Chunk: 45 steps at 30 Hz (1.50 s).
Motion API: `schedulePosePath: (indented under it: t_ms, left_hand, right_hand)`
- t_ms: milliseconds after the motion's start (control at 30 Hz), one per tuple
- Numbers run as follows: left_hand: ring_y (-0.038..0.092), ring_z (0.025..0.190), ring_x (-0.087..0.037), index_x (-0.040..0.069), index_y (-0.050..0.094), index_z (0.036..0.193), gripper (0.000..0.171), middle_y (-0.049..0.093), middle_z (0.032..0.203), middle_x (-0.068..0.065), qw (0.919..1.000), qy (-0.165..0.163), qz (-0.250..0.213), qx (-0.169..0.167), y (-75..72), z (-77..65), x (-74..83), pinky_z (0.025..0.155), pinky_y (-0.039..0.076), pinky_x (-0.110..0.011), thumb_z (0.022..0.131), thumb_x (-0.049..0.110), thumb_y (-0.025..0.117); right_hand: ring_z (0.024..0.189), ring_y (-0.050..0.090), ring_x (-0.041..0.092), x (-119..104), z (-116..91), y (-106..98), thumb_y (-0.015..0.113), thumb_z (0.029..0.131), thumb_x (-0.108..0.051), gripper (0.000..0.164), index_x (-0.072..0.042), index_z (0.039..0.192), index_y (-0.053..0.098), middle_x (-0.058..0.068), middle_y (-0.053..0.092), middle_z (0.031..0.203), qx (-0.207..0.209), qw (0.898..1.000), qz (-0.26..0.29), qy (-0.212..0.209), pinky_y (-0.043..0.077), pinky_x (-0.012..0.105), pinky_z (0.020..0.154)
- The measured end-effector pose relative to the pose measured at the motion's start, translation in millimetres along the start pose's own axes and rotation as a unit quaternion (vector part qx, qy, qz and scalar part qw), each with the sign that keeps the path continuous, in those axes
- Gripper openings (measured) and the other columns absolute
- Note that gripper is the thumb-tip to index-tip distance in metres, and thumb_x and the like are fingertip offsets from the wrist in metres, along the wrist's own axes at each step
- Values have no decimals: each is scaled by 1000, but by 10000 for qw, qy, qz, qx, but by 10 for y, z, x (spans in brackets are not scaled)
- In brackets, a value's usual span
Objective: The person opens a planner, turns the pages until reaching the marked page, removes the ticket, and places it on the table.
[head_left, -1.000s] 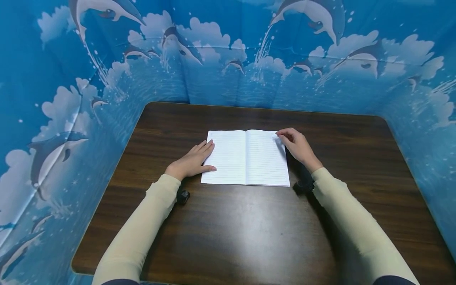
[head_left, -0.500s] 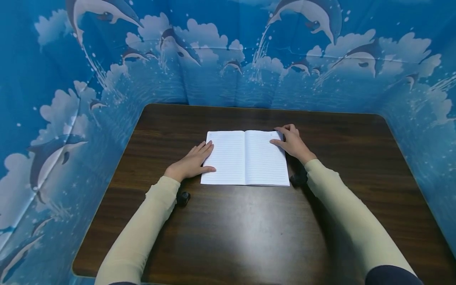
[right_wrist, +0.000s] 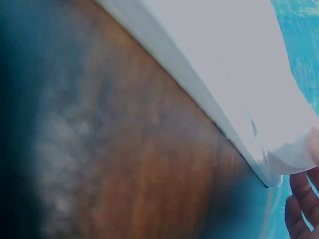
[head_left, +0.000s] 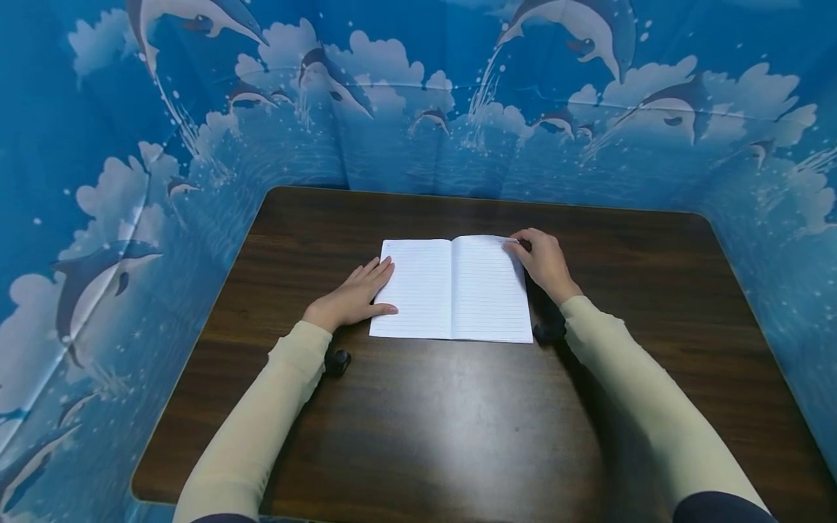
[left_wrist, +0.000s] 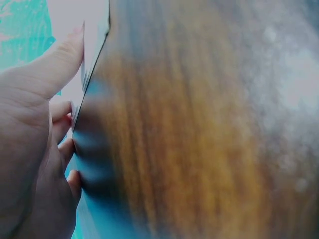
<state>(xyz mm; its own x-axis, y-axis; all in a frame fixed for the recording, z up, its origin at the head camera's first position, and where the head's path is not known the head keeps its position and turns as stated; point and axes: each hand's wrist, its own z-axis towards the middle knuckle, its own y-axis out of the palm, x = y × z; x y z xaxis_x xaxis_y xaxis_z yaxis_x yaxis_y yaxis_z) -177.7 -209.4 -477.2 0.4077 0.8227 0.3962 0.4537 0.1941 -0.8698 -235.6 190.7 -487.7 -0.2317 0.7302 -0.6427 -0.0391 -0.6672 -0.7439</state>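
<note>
An open lined notebook (head_left: pixel 418 294) lies flat near the middle of the table, its fold running away from the person. My left hand (head_left: pixel 351 296) rests with straight fingers and spread thumb on the left page's outer edge. At the far right corner, my right hand (head_left: pixel 548 265) pinches the top page between thumb and fingers. The right wrist view shows that lifted page corner (right_wrist: pixel 291 155) curling up, apart from the pages below, with fingers (right_wrist: pixel 300 211) under it. In the left wrist view, the thumb (left_wrist: pixel 62 59) lies over the paper's edge.
The dark wooden table (head_left: pixel 458 428) extends around the notebook, with rounded far corners. A blue curtain (head_left: pixel 405 160) printed with dolphins hangs behind it and along the sides. Dark wrist cameras sit under both wrists, the left one (head_left: pixel 337 362) near the table surface.
My right hand shifted slightly left, its thumb reaching over the page and then drawing back to the corner. The right page's far corner is now raised. My left hand stayed in place.
</note>
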Motion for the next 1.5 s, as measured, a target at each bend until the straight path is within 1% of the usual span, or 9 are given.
schedulePosePath:
  t_ms: [167, 367, 567, 667, 833, 1000, 1100, 1300, 1500]
  left_hand:
    - [-1, 165, -31, 11, 6, 169, 95, 0, 178, -7, 10000, -3, 13, -5, -14, 9, -1, 134, 3, -52, 103, 59, 55]
    - [-1, 165, -31, 12, 6, 169, 95, 0, 178, -7, 10000, -39, 6, -9, -19, 9, 2, 134, 3, -52, 102, 59, 55]
    - [-1, 165, -31, 12, 7, 169, 97, 1, 178, -7, 10000, -43, -60, -15, 27, -10, 1, 134, 4, -53, 101, 59, 58]
    - [-2, 165, -31, 12, 6, 169, 98, -1, 178, -7, 10000, -23, -92, -30, 38, -18, -3, 134, 3, -53, 101, 59, 58]
    - [-3, 165, -31, 12, 5, 169, 97, -2, 178, -5, 9999, 8, -140, -20, 7, -8, -4, 134, 2, -53, 102, 58, 57]
    - [-4, 165, -30, 12, 5, 169, 96, -3, 178, -5, 9999, 31, -117, -58, -4, 11, -20, 134, 1, -52, 103, 59, 55]
    - [-4, 165, -31, 12, 4, 169, 96, -3, 178, -5, 10000, 31, -61, -53, -13, 12, -33, 134, 1, -52, 103, 60, 55]
    - [-2, 165, -32, 12, 6, 169, 97, -1, 178, -6, 9999, 19, -96, -61, -14, -1, -33, 134, 2, -54, 101, 61, 57]
    - [-3, 165, -30, 14, 6, 169, 97, -3, 178, -7, 10000, 16, -84, -18, -12, -2, -26, 134, 2, -53, 101, 62, 56]
  right_hand:
    - [119, 67, 35, -13, 0, -11, 57, 109, -32, 39, -8, 137, 69, 18, 70, 131, 106, 9999, -47, -42, 54, 55, 102]
    - [139, 51, 37, -20, 30, -9, 55, 109, -33, 39, -15, 142, 67, 14, 57, 150, 106, 9999, -20, -127, 42, 58, 116]
    - [126, 57, 35, -18, -80, -11, 48, 109, -48, 56, -6, 144, 62, 18, 60, 147, -544, 9948, 747, 434, 48, 56, 109]
    - [126, 53, 38, -38, -175, -70, 41, 108, -59, 71, -4, 152, 50, 24, 54, 149, -1083, 9806, 1275, 1017, 47, 57, 108]
    - [132, 54, 36, -52, -336, -241, 27, 108, -66, 84, -2, 163, 28, 29, 44, 155, -1977, 9333, 2510, 1637, 51, 49, 111]
    - [114, 69, 17, -52, -541, -347, 19, 108, -66, 88, 2, 163, 23, 35, 45, 154, -2641, 8869, 3481, 1498, 60, 27, 92]
    - [109, 69, 9, -110, -668, -347, 17, 109, -64, 88, 5, 163, 18, 38, 42, 153, -2848, 8707, 3792, 1302, 60, 24, 90]
    - [116, 60, 7, -282, -827, -266, 16, 110, -60, 84, 5, 164, 7, 39, 35, 151, -2918, 8624, 3993, 1079, 55, 21, 96]
    - [121, 58, 14, -418, -820, -188, 16, 111, -58, 82, 4, 163, 12, 35, 40, 150, -2917, 8755, 3703, 1060, 52, 20, 96]
